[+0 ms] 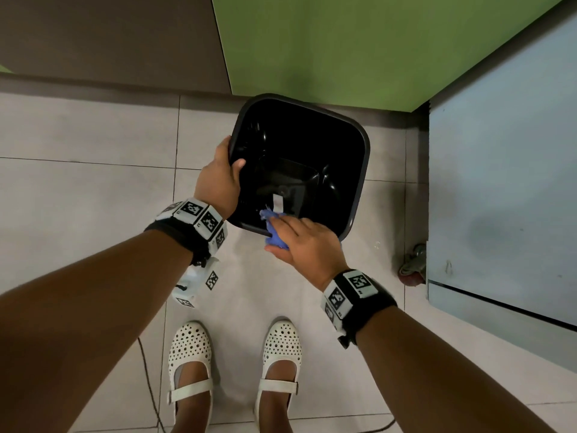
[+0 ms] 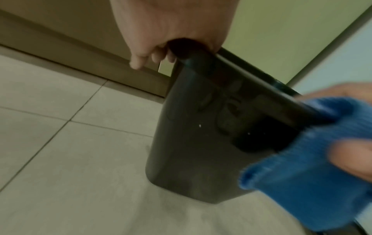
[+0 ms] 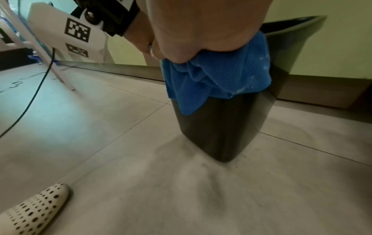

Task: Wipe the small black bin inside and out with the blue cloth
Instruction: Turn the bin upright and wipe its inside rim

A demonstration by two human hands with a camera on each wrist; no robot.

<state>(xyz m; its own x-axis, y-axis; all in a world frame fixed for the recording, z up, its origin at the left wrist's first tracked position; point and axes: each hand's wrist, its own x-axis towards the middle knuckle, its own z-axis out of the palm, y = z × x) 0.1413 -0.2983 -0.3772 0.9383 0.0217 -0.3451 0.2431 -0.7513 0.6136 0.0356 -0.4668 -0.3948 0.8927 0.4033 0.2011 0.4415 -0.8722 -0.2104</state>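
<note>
The left hand grips the rim of the small black bin on the floor. The right hand pinches the blue cloth over the near rim.

The black bin stands on grey tiles at the frame's centre; the left hand grips its left rim, thumb inside. The right hand holds the blue cloth over the near rim.

Even, soft indoor light fills the head view; faint glints sit on the glossy inside of the black bin near 12 o'clock, and edges bow. Both wrist views are dimmer and smeared, the blue cloth at 4 o'clock blurred, perhaps by motion.
</note>
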